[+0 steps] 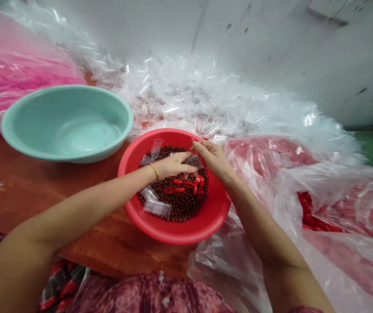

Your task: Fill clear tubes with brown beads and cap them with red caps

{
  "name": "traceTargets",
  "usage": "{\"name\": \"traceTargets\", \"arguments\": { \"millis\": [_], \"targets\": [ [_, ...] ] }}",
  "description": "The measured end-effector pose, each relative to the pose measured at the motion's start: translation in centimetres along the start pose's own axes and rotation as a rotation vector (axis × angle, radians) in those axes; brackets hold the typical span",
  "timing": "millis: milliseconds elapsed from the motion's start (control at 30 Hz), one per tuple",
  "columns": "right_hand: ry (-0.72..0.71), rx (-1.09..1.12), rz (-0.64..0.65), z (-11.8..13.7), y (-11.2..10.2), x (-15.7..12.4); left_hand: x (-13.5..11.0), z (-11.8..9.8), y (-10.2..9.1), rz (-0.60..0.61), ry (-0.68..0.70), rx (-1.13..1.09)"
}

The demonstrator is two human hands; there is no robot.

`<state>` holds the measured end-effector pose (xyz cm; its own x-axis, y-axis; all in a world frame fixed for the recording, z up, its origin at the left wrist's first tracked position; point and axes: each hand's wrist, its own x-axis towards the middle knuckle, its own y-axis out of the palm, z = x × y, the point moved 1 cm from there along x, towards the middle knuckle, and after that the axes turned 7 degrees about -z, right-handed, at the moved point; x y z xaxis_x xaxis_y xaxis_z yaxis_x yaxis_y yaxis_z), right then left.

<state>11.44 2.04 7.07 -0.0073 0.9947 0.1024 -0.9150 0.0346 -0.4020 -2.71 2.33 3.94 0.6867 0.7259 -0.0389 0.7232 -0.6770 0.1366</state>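
A red basin [173,237] holds many small brown balls [181,211]. My left hand [173,165] is closed around a clear plastic tube [193,161], which looks dark inside, over the balls. Beside its mouth, my right hand [215,157] has thumb and fingers pinched around a small red plastic piece [205,139], mostly hidden by the fingers. Several red plastic caps [188,184] with loop-like ends lie on the balls below my left hand. More clear tubes [157,208] rest in the basin at its left side.
A pale green basin [65,126] stands at the left on the brown tabletop [108,243]. Clear tubes [180,91] are heaped along the wall. Plastic bags with red pieces [317,213] lie at right, and a bag with pink contents [26,74] is at far left.
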Motion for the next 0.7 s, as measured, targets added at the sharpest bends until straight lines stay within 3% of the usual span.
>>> {"name": "traceTargets", "arguments": {
  "millis": [167, 400, 567, 700],
  "targets": [
    [0.041, -0.003, 0.117, -0.3, 0.1, -0.1, 0.0, -0.2, 0.0, 0.024, 0.040, 0.013],
    [-0.031, -0.008, 0.292, 0.0, -0.2, -0.9, -0.1, -0.5, 0.2, 0.060, 0.050, 0.079],
    [-0.098, 0.071, 0.231, -0.6, 1.4, -1.8, -0.4, -0.2, 0.4, 0.048, -0.001, 0.145],
    [-0.009, 0.196, 0.247, -0.8, 1.9, -2.0, -0.4, -0.3, 0.9, 0.053, -0.017, 0.105]
  ]
}}
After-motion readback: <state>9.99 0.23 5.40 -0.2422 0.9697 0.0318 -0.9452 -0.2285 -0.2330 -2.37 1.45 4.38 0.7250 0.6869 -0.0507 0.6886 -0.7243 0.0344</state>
